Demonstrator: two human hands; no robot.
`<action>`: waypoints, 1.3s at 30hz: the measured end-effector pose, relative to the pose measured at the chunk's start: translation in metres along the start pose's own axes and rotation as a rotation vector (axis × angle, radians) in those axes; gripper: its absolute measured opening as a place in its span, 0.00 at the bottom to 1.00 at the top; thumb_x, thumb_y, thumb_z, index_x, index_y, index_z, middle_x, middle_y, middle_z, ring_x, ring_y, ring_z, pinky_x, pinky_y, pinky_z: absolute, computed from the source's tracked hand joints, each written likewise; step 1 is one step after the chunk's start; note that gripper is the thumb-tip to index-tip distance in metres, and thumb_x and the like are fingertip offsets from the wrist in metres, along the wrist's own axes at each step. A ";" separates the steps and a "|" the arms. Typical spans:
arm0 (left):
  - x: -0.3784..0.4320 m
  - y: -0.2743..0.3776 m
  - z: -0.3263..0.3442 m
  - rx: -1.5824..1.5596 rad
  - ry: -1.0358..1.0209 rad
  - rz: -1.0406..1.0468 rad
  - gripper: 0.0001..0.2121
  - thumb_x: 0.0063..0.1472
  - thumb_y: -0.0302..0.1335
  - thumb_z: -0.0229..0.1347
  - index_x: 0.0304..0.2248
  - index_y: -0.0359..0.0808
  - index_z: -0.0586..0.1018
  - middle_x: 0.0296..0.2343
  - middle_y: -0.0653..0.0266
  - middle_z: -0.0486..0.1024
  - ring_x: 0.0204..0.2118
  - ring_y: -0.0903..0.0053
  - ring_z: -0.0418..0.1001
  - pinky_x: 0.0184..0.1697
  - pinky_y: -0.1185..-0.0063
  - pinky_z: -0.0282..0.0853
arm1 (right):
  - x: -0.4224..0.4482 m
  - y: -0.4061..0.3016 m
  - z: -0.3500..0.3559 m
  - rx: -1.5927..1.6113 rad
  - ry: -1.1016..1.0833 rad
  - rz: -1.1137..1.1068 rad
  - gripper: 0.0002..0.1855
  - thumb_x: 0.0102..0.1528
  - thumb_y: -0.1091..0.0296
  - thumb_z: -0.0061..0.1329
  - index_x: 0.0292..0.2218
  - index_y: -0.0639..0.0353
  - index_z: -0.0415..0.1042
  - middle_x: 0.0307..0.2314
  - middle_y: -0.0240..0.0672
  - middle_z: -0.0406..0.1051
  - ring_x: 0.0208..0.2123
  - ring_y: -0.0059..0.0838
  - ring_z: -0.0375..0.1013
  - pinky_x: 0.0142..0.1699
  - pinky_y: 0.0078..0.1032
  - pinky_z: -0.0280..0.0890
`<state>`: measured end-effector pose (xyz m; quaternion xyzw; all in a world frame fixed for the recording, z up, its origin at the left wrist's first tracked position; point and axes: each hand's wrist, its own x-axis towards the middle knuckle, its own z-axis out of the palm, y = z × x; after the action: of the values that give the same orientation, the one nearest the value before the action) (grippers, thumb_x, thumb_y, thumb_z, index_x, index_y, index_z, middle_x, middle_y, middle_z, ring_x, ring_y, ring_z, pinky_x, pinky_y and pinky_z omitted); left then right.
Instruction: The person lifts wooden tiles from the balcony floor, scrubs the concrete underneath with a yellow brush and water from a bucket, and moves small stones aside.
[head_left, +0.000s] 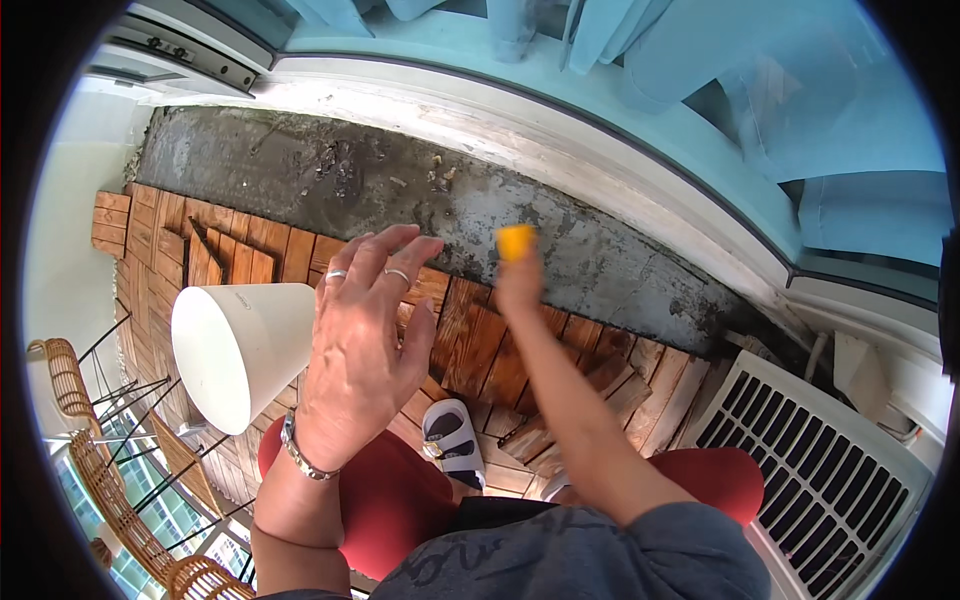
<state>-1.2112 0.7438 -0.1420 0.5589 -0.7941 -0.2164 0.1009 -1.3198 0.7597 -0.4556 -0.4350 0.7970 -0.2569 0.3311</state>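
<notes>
My left hand (367, 337) is raised in the middle of the view, fingers bent and apart, with nothing held; rings and a bracelet watch are on it. Blurred by motion, my right hand (519, 281) grips a small yellow object (516, 241), whose kind I cannot tell. That hand is over the edge between the wooden deck tiles (472, 345) and a strip of stained, dirty concrete (570, 255). Bits of debris (442, 176) lie on the concrete. A white tapered bin (247, 349) lies left of my left hand.
Loose deck tiles (251, 262) lie stacked at the left, others (577, 405) by my sandaled feet. A white slatted unit (810, 465) stands at the right. Rattan furniture (112, 495) is at lower left. A white door sill (480, 127) and glass with blue curtains border the concrete.
</notes>
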 end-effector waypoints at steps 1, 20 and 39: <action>0.009 0.008 0.009 -0.011 0.002 0.029 0.19 0.46 0.19 0.48 0.41 0.33 0.68 0.41 0.55 0.65 0.44 0.59 0.61 0.48 0.69 0.56 | 0.015 -0.005 0.024 -0.034 0.080 -0.034 0.32 0.47 0.73 0.45 0.51 0.64 0.48 0.37 0.48 0.64 0.37 0.40 0.67 0.42 0.31 0.62; 0.092 -0.041 0.203 0.012 0.029 -0.073 0.19 0.43 0.26 0.55 0.37 0.30 0.66 0.34 0.48 0.64 0.38 0.59 0.65 0.40 0.72 0.65 | 0.106 -0.027 -0.062 0.901 -0.340 0.328 0.09 0.52 0.69 0.40 0.33 0.65 0.65 0.23 0.33 0.67 0.22 0.24 0.66 0.26 0.22 0.63; 0.150 -0.252 0.258 0.273 0.575 -0.128 0.22 0.44 0.37 0.57 0.35 0.33 0.67 0.27 0.59 0.71 0.27 0.67 0.70 0.29 0.75 0.70 | 0.183 -0.080 -0.173 -1.000 -0.255 -1.267 0.36 0.47 0.64 0.45 0.55 0.52 0.45 0.50 0.35 0.49 0.51 0.33 0.50 0.52 0.29 0.50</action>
<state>-1.1560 0.5926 -0.4978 0.6542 -0.7182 0.0529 0.2312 -1.4815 0.5839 -0.3427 -0.9252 0.3764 0.0421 -0.0222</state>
